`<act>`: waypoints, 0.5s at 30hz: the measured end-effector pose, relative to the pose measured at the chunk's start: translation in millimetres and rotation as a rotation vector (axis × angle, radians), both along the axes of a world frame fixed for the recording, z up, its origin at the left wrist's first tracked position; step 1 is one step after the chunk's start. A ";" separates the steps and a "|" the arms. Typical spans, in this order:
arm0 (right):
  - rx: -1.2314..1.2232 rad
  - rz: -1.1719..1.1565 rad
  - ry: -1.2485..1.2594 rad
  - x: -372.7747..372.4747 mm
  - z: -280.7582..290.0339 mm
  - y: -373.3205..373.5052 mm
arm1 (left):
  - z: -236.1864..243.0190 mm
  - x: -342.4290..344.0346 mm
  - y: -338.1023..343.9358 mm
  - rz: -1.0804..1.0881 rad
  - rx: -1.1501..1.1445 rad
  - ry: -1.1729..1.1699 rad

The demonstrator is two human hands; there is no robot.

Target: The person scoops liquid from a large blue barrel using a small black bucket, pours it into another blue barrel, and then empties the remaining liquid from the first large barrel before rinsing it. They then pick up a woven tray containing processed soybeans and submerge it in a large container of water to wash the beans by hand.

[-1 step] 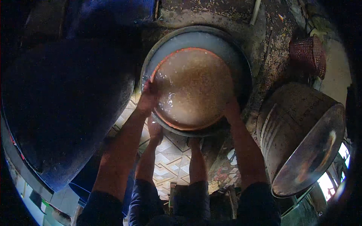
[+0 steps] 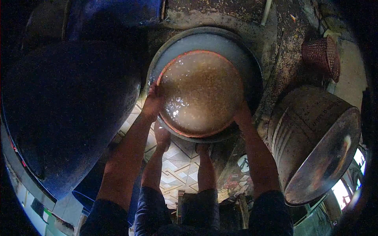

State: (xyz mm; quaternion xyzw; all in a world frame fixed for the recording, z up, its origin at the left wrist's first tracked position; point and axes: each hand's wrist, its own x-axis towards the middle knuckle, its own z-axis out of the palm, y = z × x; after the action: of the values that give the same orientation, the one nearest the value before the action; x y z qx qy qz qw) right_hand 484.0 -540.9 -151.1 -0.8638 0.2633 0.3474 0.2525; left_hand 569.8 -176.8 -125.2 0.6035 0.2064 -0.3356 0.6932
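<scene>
A round orange-rimmed basin [image 2: 201,51] sits inside a larger dark tub [image 2: 157,59] of cloudy grey water. Murky liquid covers the orange-rimmed basin's inside, with a brown grainy mass [image 2: 206,80] showing through, densest toward the far middle. What the grains are, I cannot tell. My left hand [image 2: 153,103] is closed on the basin's left rim, its fingers partly in shadow. On the right side my right hand [image 2: 243,114] holds the near right rim; its fingertips are hidden in the dark and the liquid.
A huge dark rounded vessel [image 2: 71,110] fills the left. To the right, a large metal drum [image 2: 311,137] lies tilted, with a reddish woven basket [image 2: 321,59] beyond it. My feet stand on patterned tiles [image 2: 173,173] beside the tub. A blue container [image 2: 118,15] is at the far left.
The brown grainy mass has shifted slightly left and away from me inside the basin, and the glints on the liquid differ. Both hands keep their hold in nearly the same place.
</scene>
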 end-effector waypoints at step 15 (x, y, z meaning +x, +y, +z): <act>1.396 -0.800 -0.405 -21.0 12.2 -45.9 | 47.5 19.8 -0.9 -0.050 -0.101 0.137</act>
State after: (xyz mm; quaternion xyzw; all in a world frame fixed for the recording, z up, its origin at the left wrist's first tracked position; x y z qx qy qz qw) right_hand 463.0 -586.8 -139.0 -0.3954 0.2240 0.1525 0.8776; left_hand 589.6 -177.7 -77.6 0.5482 0.2210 -0.4033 0.6986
